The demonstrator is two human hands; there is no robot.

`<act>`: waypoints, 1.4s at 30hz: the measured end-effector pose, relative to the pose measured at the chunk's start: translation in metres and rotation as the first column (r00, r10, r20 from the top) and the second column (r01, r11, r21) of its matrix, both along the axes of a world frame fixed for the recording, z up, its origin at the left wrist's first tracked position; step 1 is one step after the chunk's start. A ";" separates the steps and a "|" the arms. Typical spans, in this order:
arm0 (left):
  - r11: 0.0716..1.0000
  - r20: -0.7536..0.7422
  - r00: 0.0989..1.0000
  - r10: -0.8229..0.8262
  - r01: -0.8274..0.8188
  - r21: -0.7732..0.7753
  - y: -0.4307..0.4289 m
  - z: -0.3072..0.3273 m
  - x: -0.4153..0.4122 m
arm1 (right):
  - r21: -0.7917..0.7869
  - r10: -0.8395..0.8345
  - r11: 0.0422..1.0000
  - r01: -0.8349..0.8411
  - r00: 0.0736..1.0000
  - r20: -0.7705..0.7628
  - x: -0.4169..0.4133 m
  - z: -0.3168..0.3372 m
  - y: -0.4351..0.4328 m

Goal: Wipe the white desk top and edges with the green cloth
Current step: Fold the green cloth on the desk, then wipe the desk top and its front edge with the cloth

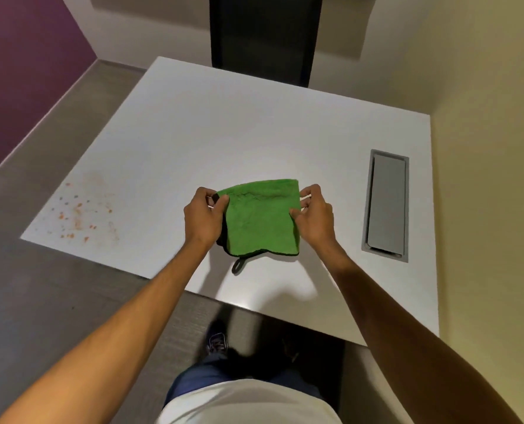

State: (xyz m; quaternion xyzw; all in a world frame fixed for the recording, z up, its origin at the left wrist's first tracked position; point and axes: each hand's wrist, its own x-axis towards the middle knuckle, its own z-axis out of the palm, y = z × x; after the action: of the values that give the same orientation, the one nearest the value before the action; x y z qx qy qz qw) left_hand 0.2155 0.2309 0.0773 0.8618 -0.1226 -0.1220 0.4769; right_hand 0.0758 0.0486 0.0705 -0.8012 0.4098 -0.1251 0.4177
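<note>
A green cloth [262,218], folded roughly square with a dark hem and a small hanging loop at its near edge, is held just above the middle of the white desk [224,133]. My left hand [204,215] pinches its upper left corner. My right hand [314,211] pinches its upper right edge. Orange and grey spots and smears [81,214] mark the desk's near left corner, well to the left of the cloth.
A grey rectangular cable hatch [386,205] is set into the desk at the right. A yellowish wall [487,148] runs along the desk's right side. A dark panel [263,38] stands behind the far edge. Grey floor lies left and in front.
</note>
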 end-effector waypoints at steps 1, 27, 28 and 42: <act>1.000 -0.001 1.000 0.015 -0.015 -0.001 0.016 0.001 0.010 | -0.019 0.026 0.999 -0.026 1.000 -0.001 0.012 0.000 0.013; 0.894 -0.028 0.907 0.420 -0.408 0.187 0.253 -0.029 0.107 | 0.029 0.607 0.791 -0.611 0.780 -0.152 0.214 -0.050 0.205; 0.894 0.003 0.914 0.406 -0.398 0.207 0.254 -0.029 0.112 | 0.049 0.618 0.784 -0.619 0.770 -0.159 0.219 -0.056 0.207; 0.868 0.091 0.996 -0.025 -0.023 0.497 0.250 -0.059 0.209 | 0.284 0.632 0.770 -0.572 0.744 -0.214 0.254 -0.111 0.218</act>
State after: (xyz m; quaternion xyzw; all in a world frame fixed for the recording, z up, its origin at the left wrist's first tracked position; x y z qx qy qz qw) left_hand 0.4243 0.4808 0.0186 0.9602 -0.1097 -0.1089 0.2327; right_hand 0.3299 0.2665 -0.0409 -0.8538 0.1961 0.1809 0.4471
